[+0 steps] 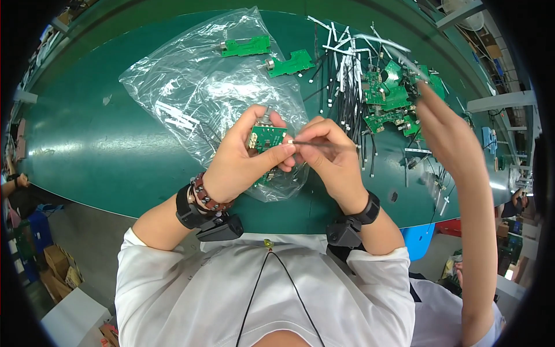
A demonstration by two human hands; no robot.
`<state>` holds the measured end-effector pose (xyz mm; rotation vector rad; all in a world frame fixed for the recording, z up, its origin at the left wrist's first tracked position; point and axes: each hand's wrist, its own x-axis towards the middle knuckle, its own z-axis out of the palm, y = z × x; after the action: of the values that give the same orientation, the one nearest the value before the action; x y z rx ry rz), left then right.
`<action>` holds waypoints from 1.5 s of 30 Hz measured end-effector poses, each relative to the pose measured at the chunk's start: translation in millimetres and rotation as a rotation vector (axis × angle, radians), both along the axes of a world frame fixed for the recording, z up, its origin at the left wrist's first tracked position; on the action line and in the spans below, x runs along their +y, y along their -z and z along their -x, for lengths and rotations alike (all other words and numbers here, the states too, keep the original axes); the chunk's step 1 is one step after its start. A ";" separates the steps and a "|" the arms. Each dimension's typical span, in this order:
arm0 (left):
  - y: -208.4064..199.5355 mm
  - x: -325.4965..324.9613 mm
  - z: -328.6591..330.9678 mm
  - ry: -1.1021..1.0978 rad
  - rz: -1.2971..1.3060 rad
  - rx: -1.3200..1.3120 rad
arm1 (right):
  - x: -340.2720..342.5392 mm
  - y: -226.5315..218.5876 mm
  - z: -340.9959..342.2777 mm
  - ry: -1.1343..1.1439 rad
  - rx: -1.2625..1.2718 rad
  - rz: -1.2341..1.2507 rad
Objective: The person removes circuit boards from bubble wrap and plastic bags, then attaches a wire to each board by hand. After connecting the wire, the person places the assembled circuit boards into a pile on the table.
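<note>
A small green circuit board [268, 136] is gripped between the thumb and fingers of my left hand [228, 170], above a clear plastic bag [191, 92]. My right hand [335, 165] pinches a thin black cable [310, 143] with a small white connector at its end. That connector is at the board's right edge, close to my left thumb. Whether it is seated in a socket I cannot tell. Part of the board is hidden behind my left fingers.
Two green boards [247, 46] [292, 63] lie beyond my hands, partly on the bag. Loose black cables with white ends [347, 75] are spread to their right. A pile of green boards [393, 95] lies farther right, where a co-worker's hand [448, 133] reaches in. The table [75, 139] is green.
</note>
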<state>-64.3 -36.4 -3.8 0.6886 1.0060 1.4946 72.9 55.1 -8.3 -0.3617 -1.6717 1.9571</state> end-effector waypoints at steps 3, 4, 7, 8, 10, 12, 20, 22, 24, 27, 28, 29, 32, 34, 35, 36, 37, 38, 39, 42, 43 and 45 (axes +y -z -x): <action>0.0 1.9 -4.8 -0.052 -0.039 0.061 | -2.3 3.2 4.8 0.117 0.090 0.008; 0.1 1.2 -5.5 -0.085 -0.045 0.084 | -2.7 7.5 4.4 0.127 0.086 0.004; -5.0 -6.0 -5.0 -0.178 -0.141 0.108 | -6.8 10.0 2.6 0.295 0.201 -0.798; -6.2 -6.4 -3.0 -0.250 -0.191 0.118 | -8.5 10.1 -0.8 0.283 0.262 -0.866; -2.5 -6.6 5.6 -0.290 -0.183 0.144 | -12.0 3.2 -6.5 0.299 0.276 -0.917; 0.6 -6.2 12.4 -0.421 -0.135 0.206 | -16.4 -5.1 -7.6 0.287 0.325 -0.980; 2.9 -7.7 0.0 -0.280 -0.306 0.159 | -37.9 0.8 9.3 -0.218 0.325 -0.431; 4.0 -4.5 -2.1 -0.271 -0.352 0.188 | -36.7 0.3 7.7 -0.196 0.313 -0.402; 2.5 -5.6 -3.1 -0.265 -0.390 0.222 | -33.7 -2.1 3.7 -0.131 0.270 -0.381; -4.6 1.0 0.4 -0.072 -0.318 0.035 | -26.4 -3.8 -2.3 -0.165 0.310 -0.410; -5.2 1.3 5.5 0.034 -0.242 -0.070 | -25.2 -4.3 -2.9 -0.175 0.326 -0.435; -5.3 1.0 10.1 0.141 -0.167 -0.177 | -24.3 -4.8 -2.7 -0.176 0.330 -0.425; -1.5 -0.5 11.1 0.253 -0.119 -0.249 | -20.4 -9.4 -7.0 -0.187 0.294 -0.609; 1.8 -0.9 8.8 0.237 -0.179 -0.166 | -15.1 -12.2 -10.1 -0.165 0.296 -0.626; 1.1 -0.6 7.6 0.242 -0.176 -0.169 | -12.1 -12.7 -10.9 -0.151 0.302 -0.646; -1.8 -1.0 6.3 0.154 -0.184 -0.155 | -10.1 -13.5 -11.3 -0.139 0.309 -0.665; -4.8 -1.8 5.0 0.065 -0.192 -0.139 | -9.1 -14.9 -11.3 -0.137 0.305 -0.663; -5.5 -2.7 4.0 -0.026 -0.198 -0.123 | -8.4 -16.8 -10.5 0.037 0.271 -0.790; -3.1 -4.4 4.1 -0.027 -0.195 -0.126 | -8.0 -17.9 -9.3 0.211 0.235 -0.914; 1.6 -12.0 5.7 -0.157 -0.269 0.515 | -10.2 -15.0 -4.9 0.418 0.213 -1.084; 2.5 -14.5 3.6 -0.158 -0.264 0.512 | -11.2 -12.3 -3.1 0.453 0.234 -1.137; -2.7 -16.7 -4.8 -0.253 -0.249 0.375 | -11.8 -9.6 -2.6 0.482 0.253 -1.186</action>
<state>-59.5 -53.1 -1.1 1.0811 1.2356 1.7698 75.4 43.3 1.3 -0.0291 -1.9906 0.4557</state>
